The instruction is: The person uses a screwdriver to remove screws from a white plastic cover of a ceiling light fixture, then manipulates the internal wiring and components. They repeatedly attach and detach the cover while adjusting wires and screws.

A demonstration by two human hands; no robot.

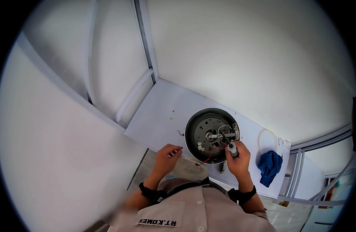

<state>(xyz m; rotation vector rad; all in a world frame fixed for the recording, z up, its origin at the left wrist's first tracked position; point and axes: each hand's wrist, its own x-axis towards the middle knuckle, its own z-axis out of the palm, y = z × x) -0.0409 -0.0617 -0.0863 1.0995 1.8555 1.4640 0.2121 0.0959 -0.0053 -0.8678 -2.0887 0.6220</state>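
Observation:
A round dark metal housing (193,149) lies open side up on the white table, with holes, a metal bracket and red wires inside. It looks like an appliance body. My right hand (239,158) grips a screwdriver (232,149) by its pale and dark handle, and the shaft points into the housing toward the bracket (228,135). A red wire (210,156) runs over the near rim. Left of the housing, my left hand (169,157) hovers by the table edge with curled fingers and thumb drawn together. Whatever those fingers hold, if anything, is too small to see.
On the right of the white table (158,112) lie a crumpled blue cloth (270,166) and a pale ring (259,140). Small bits (171,118) are scattered at the left. White wall panels and a metal frame post (145,38) stand behind and at the left.

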